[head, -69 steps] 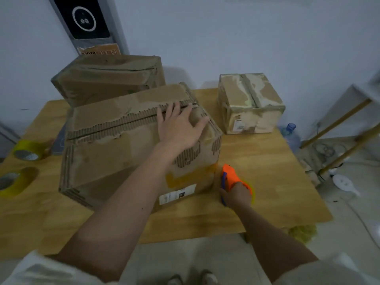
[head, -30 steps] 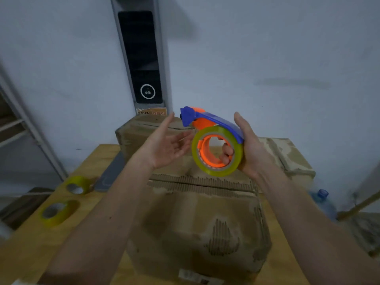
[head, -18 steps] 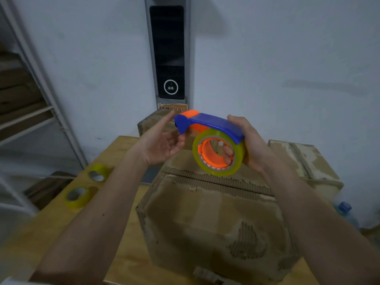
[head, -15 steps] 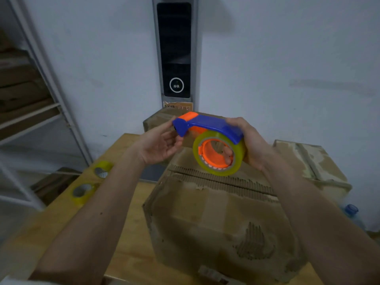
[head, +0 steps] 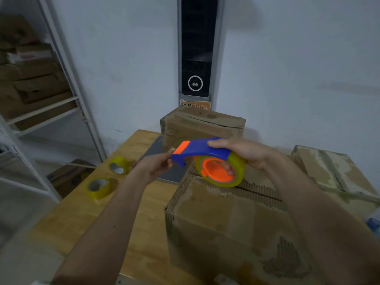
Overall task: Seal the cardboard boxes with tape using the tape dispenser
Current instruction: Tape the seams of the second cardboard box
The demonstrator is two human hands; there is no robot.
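Note:
My right hand [head: 244, 152] grips a blue and orange tape dispenser [head: 205, 150] from above, fingers over its blue top, with a yellowish tape roll [head: 236, 173] on its orange hub. The dispenser hovers just over the far top edge of a large worn cardboard box [head: 226, 223] in front of me, whose top flaps meet at a torn seam. My left hand [head: 156, 165] has its fingers curled at the dispenser's front tip and pinches there; I cannot tell whether it holds the tape's end. A second box [head: 201, 126] stands by the wall and a third box [head: 333, 171] at the right.
Two spare yellowish tape rolls [head: 119, 167] [head: 98, 187] lie on the wooden table [head: 131, 212] to the left. A flat grey sheet [head: 162, 163] lies between the boxes. A metal shelf [head: 41, 99] with cardboard stands at the left, and a dark panel [head: 195, 52] hangs on the wall.
My right hand lifted the dispenser off the table to above the big box. My left hand left the box top and closed on the dispenser's front tip. The view shifted left.

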